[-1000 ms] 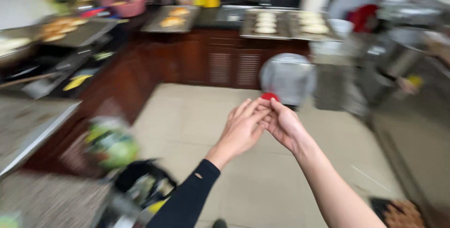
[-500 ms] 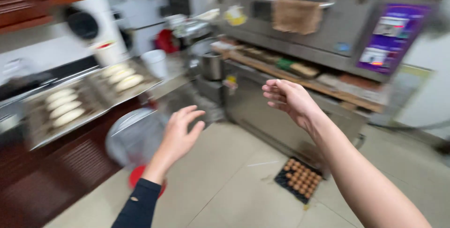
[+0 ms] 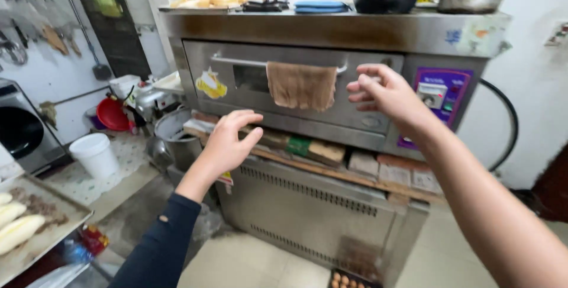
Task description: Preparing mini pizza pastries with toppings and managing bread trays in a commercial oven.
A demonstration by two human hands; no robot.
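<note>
Both hands hold nothing: left hand [image 3: 228,141] and right hand [image 3: 387,95] spread wide before the steel oven [image 3: 331,45], near its hanging rough brown cloth [image 3: 302,85].

White wall [image 3: 532,87], pale tile floor [image 3: 260,264]

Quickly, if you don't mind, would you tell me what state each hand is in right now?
Left hand: open, fingers curled, holding nothing, raised in front of the oven.
Right hand: open, empty, near the brown cloth on the oven door handle.
</note>
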